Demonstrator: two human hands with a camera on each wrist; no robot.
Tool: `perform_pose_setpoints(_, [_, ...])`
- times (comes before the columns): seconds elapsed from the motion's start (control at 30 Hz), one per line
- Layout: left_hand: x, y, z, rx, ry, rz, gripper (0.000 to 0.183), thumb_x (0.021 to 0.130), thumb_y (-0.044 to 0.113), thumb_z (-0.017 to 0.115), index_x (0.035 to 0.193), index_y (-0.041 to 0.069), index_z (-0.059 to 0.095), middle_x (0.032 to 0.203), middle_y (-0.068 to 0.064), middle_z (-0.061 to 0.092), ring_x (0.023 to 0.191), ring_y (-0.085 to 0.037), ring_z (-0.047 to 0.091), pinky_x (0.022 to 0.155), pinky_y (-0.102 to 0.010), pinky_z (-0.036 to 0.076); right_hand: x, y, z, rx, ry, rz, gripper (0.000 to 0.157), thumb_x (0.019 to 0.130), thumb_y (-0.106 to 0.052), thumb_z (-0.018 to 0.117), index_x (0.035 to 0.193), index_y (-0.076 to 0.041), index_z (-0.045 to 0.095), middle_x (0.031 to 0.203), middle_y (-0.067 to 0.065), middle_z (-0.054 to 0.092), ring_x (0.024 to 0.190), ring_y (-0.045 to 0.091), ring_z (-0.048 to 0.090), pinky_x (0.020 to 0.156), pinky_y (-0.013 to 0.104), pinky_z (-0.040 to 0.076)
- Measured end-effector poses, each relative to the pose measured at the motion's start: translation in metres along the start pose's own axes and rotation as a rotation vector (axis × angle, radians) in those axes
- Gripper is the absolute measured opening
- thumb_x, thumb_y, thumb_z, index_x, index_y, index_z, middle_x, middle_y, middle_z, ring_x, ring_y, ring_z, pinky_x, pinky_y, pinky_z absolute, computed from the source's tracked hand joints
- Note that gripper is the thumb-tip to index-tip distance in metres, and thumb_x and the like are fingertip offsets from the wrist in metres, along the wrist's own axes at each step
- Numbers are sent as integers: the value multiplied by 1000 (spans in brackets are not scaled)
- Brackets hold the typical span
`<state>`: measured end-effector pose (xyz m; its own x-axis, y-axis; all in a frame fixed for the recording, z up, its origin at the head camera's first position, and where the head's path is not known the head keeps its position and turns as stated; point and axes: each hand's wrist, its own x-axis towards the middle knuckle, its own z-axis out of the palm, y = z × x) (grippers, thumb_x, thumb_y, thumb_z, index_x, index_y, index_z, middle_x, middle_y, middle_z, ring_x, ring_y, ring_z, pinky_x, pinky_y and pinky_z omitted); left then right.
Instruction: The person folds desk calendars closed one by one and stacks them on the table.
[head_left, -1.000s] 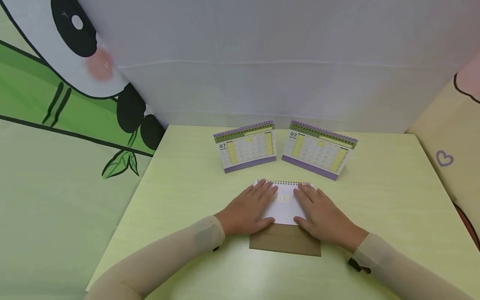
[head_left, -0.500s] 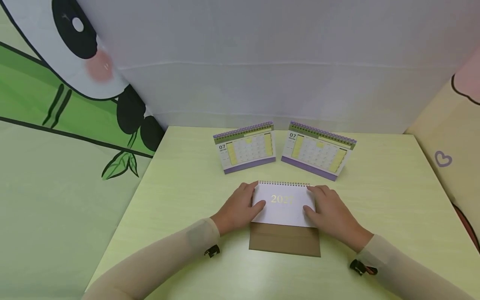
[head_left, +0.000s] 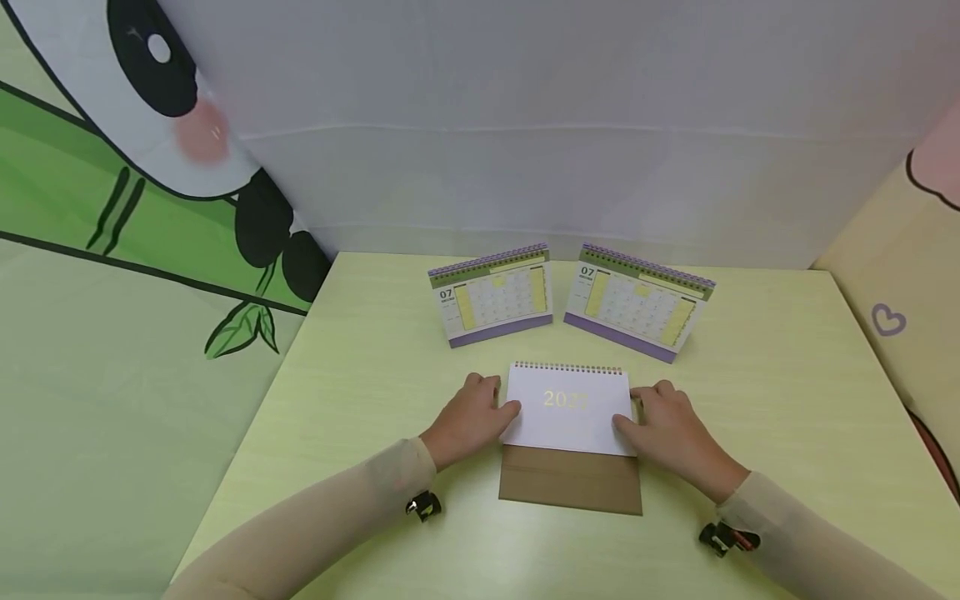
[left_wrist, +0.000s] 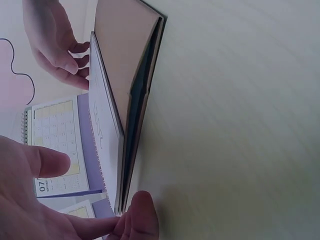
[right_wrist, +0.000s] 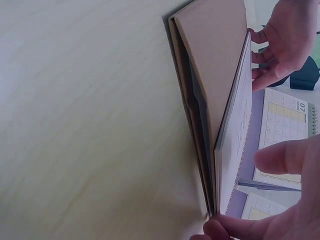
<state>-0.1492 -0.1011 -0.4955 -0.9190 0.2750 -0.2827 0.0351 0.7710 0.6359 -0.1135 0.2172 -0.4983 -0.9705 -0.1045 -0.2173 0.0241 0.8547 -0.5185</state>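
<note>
A desk calendar with a white cover (head_left: 567, 429) and a gold year print lies nearly flat, spiral binding at its far edge. Its brown cardboard stand (head_left: 570, 481) sticks out toward the person; both wrist views show a narrow gap between the board layers. At the left edge is my left hand (head_left: 467, 423), fingertips by the spiral corner, thumb (left_wrist: 52, 162) raised off the cover. My right hand (head_left: 671, 429) mirrors it at the right edge: fingertips right at the spiral corner, thumb (right_wrist: 280, 159) lifted over the page.
Two standing desk calendars, one left (head_left: 495, 302) and one right (head_left: 637, 307), face the person farther back, each showing 07. All stand on a pale yellow table (head_left: 360, 350). A white curtain (head_left: 525, 167) hangs behind it, with printed cloth at both sides.
Both hands lay flat on the white cover, then slid outward to its left and right edges, uncovering the gold print. The calendars have stayed in place.
</note>
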Motion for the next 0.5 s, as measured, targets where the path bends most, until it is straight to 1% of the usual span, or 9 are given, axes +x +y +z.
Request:
perform_pose_setpoints(0.13, [1,-2,0,16,-12,-21,65,111,44,60,149,-8,69,138,-22,61,106,-28,61,94,-45,56,1,1,0,22,-24,10,71,110,-39,73,151,18,67,135,34,68,114,42,64,91,51,58])
perform_pose_setpoints(0.23, [3,-3,2,12,-15,-17,68,110,42,61,155,-9,67,137,-21,60,107,-28,61,94,-44,54,2,2,-1,47,-41,19,72,110,-40,72,152,18,66,136,34,68,114,41,64,91,48,57])
perform_pose_setpoints(0.33, [3,-2,3,-7,-20,-6,72,110,40,62,163,-8,64,133,-19,60,108,-26,59,95,-41,53,4,2,-2,82,-58,29,73,110,-39,73,152,19,65,130,30,67,110,37,62,87,42,53])
perform_pose_setpoints(0.4, [3,-1,4,-23,-30,0,69,110,38,63,162,-6,65,128,-16,58,108,-26,57,94,-40,50,5,2,-2,103,-68,35,73,110,-39,73,153,20,63,126,28,65,108,35,60,85,40,51])
perform_pose_setpoints(0.5, [3,-1,5,-60,-48,15,61,111,37,62,157,-4,71,121,-13,54,108,-25,54,90,-38,46,7,3,-2,148,-75,48,73,111,-37,73,154,21,61,122,25,64,106,33,58,84,38,49])
